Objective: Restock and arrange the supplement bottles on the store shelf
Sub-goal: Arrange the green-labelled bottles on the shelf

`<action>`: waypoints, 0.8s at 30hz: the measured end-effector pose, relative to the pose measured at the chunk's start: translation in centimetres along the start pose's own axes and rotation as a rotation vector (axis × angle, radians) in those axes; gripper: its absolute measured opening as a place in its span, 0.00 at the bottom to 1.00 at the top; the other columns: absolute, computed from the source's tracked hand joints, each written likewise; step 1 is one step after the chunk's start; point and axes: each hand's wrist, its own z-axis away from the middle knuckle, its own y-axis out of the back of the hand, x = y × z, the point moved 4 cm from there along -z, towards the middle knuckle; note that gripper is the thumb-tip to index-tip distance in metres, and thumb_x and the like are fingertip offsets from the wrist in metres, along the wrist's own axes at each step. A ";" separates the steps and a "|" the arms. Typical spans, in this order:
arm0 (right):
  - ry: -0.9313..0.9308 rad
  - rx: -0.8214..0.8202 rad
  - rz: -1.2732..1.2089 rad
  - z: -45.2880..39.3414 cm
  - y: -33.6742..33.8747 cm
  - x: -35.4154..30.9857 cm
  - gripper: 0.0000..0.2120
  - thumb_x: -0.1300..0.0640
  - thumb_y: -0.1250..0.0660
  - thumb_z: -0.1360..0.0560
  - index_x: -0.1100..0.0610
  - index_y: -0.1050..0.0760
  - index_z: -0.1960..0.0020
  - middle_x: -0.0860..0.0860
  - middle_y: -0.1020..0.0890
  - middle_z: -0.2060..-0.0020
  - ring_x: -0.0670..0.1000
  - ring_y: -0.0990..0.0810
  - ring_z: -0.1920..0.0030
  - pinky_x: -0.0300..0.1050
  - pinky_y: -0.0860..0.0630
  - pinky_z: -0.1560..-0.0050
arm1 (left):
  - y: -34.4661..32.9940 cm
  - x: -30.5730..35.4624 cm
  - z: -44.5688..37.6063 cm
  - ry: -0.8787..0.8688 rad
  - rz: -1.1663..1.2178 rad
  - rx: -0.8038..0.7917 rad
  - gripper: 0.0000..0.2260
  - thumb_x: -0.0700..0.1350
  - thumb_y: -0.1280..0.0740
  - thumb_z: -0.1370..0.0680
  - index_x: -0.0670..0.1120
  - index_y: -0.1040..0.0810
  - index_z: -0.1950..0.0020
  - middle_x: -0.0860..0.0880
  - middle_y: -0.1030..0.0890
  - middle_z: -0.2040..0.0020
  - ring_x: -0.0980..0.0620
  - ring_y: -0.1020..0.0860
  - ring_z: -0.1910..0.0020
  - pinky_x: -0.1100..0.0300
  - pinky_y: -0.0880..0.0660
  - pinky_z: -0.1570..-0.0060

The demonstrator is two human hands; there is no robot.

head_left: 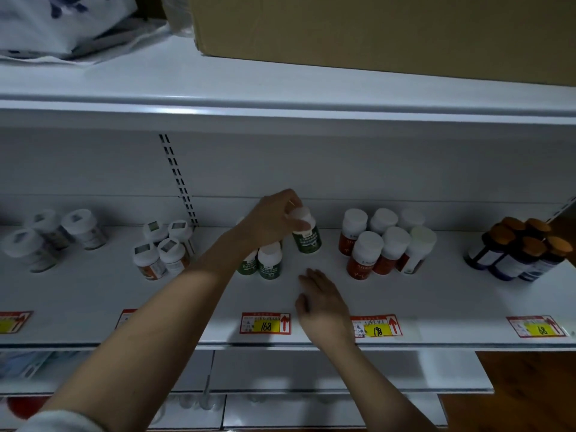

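Note:
My left hand (274,219) grips the white cap of a green-labelled supplement bottle (307,236) at the middle of the white shelf (436,294); whether its base touches the shelf I cannot tell. Just left of it stand more green-labelled bottles (269,260), partly hidden behind my left wrist. My right hand (322,302) rests open and flat on the shelf, in front of the held bottle, holding nothing.
Red-labelled white-capped bottles (385,244) cluster to the right, dark orange-capped bottles (519,249) at far right. Orange-labelled bottles (163,249) and pale bottles (50,236) stand to the left. Price tags (265,323) line the front edge. A cardboard box (374,29) sits on the shelf above.

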 end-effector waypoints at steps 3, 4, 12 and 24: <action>-0.041 -0.055 -0.053 -0.2 0.4 0.0 0.22 0.56 0.42 0.18 0.52 0.33 0.24 0.47 0.37 0.22 0.46 0.44 0.22 0.31 0.54 0.29 | 1.0 1.0 2.5 0.006 0.179 0.036 0.13 0.46 0.26 0.25 0.48 0.23 0.42 0.53 0.19 0.48 0.54 0.20 0.49 0.66 0.25 0.55; -0.064 -0.095 -0.089 -0.3 0.5 0.1 0.22 0.57 0.41 0.18 0.52 0.33 0.24 0.47 0.38 0.22 0.46 0.44 0.22 0.30 0.53 0.30 | 1.2 1.1 3.4 0.006 0.232 0.039 0.13 0.46 0.26 0.25 0.48 0.22 0.42 0.54 0.19 0.48 0.55 0.20 0.49 0.66 0.24 0.54; -0.265 -0.111 -1.027 0.1 6.5 -3.1 0.12 0.65 0.41 0.18 0.56 0.23 0.38 0.54 0.17 0.46 0.53 0.19 0.43 0.46 0.24 0.38 | 2.2 1.0 9.7 0.106 0.511 0.081 0.09 0.46 0.30 0.21 0.54 0.22 0.41 0.51 0.21 0.40 0.49 0.20 0.42 0.53 0.19 0.46; -0.136 -0.263 -1.344 5.8 9.3 -8.8 0.20 0.67 0.37 0.21 0.54 0.29 0.31 0.56 0.17 0.40 0.55 0.18 0.39 0.47 0.20 0.41 | 2.3 2.2 15.1 0.143 0.537 0.201 0.10 0.45 0.26 0.25 0.47 0.20 0.45 0.50 0.18 0.46 0.54 0.16 0.55 0.63 0.21 0.64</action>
